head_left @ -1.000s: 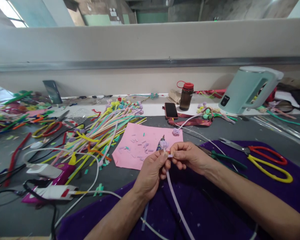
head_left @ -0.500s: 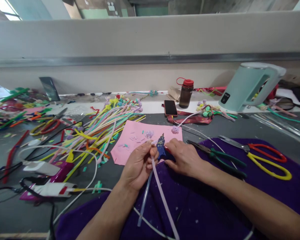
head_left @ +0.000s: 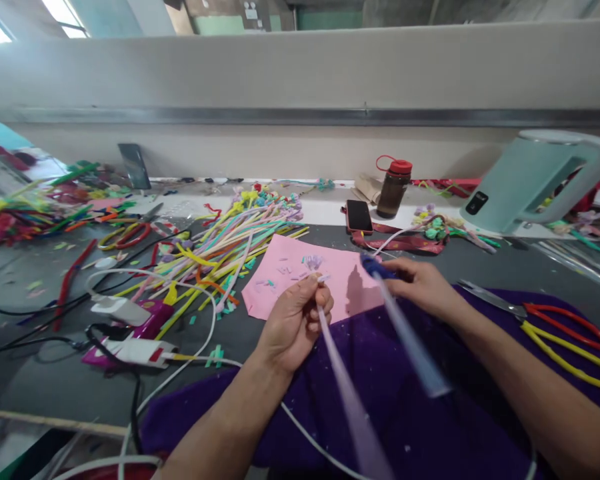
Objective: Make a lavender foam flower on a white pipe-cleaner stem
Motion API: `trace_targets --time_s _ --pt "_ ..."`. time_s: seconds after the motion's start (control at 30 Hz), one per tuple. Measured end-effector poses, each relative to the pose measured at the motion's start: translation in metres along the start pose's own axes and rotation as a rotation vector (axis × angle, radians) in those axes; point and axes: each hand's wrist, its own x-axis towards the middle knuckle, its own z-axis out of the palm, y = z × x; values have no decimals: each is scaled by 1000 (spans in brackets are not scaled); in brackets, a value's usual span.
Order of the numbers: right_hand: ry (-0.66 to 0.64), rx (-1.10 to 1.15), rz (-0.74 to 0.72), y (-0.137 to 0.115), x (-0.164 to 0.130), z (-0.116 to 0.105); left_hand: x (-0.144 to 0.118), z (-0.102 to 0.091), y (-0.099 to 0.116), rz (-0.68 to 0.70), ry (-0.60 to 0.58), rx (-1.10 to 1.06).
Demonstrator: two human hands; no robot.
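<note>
My left hand (head_left: 294, 321) pinches the top end of a long pale lilac strip (head_left: 341, 380) that hangs down over the purple cloth (head_left: 390, 400). A small lilac flower-like piece (head_left: 313, 261) lies on the pink sheet (head_left: 300, 277) just above my fingertips. My right hand (head_left: 423, 285) holds a blue-tipped tool with a translucent stick (head_left: 405, 333) trailing from it, blurred by motion, lifted above the cloth to the right of the pink sheet.
A heap of coloured strips (head_left: 220, 247) lies left of the pink sheet. Cables and a pink-and-white device (head_left: 135, 343) sit at the left. Red-and-yellow-handled scissors (head_left: 565, 333), a phone (head_left: 359, 217), a red-capped bottle (head_left: 393, 187) and a pale green kettle (head_left: 535, 180) are to the right and back.
My right hand picked up the blue-tipped tool and moved it right and up. My left hand stayed on the lilac strip. The view shifted left.
</note>
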Motion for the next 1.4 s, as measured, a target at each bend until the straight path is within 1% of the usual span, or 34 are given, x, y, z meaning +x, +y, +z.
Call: trace_targets --time_s 0.07,0.13,0.2,0.23,0.27,0.33,0.37,0.5,0.63,0.8,0.97,1.23,1.4 --pt "62 309 94 4 -2 -7 1 -1 0 17 8 -35" --pt "88 569 148 -1 -8 -8 3 -3 -2 15 24 -38" --pt "64 734 137 -12 -19 -6 5 -5 -5 -14 49 -3" --pt "21 771 129 -18 -25 -5 6 -5 -8 -34 65 23" --pt "25 790 107 -25 -33 -4 6 -6 -12 -57 83 52" --pt "-22 796 89 -35 -47 -3 7 -6 -19 -105 116 113" --pt "-24 784 78 -39 -53 -2 8 -5 -22 -122 129 139" --pt "-50 662 109 -40 -68 -1 9 -5 -31 -160 161 195" --pt "-87 514 127 -37 -70 1 10 -6 -34 -179 158 242" --pt "-62 389 110 -32 -73 1 10 -9 -35 -150 165 268" --pt "-20 340 120 -24 -81 3 11 -10 -34 -139 155 263" --pt "-33 324 156 -29 -82 4 11 -9 -34 -135 155 261" --pt "-48 327 132 -24 -82 6 11 -9 -34 -136 148 262"
